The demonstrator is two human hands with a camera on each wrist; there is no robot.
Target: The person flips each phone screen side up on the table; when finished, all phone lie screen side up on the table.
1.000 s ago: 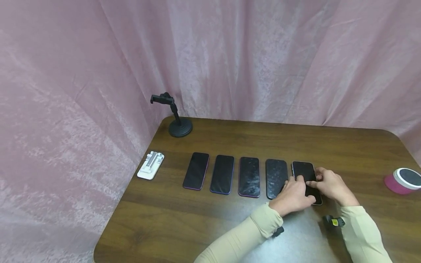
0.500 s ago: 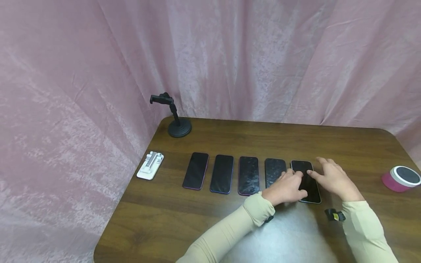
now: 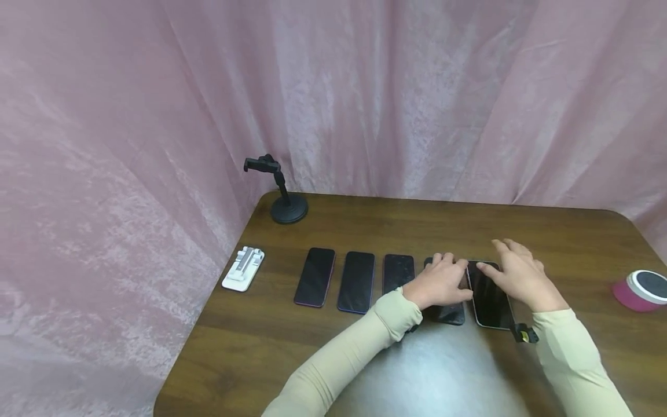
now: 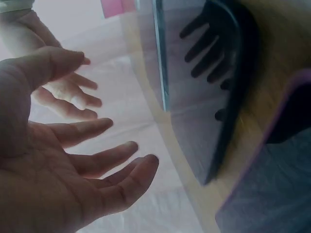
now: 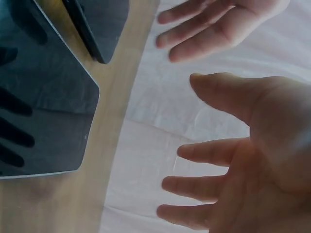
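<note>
Several phones lie screen up in a row on the brown table in the head view. My left hand (image 3: 438,282) hovers with loosely spread fingers over the fourth phone (image 3: 452,314), hiding much of it. The left wrist view shows a gap between the left hand's fingers and that dark phone (image 4: 194,126). My right hand (image 3: 523,279) is beside and partly over the rightmost phone (image 3: 491,304), which has a light rim. In the right wrist view its fingers (image 5: 199,187) are apart from the phone's black screen (image 5: 53,116), which reflects them. Both hands hold nothing.
Left in the row are a purple-edged phone (image 3: 315,277), a blue-edged phone (image 3: 356,282) and a third phone (image 3: 398,271) partly behind the left wrist. A black phone stand (image 3: 288,207), a white folding holder (image 3: 243,269) and a pink jar (image 3: 638,292) stand around them.
Both hands have come away from the rightmost phone. My left hand has moved left over the fourth phone, while my right hand has lifted back with its fingers spreading.
</note>
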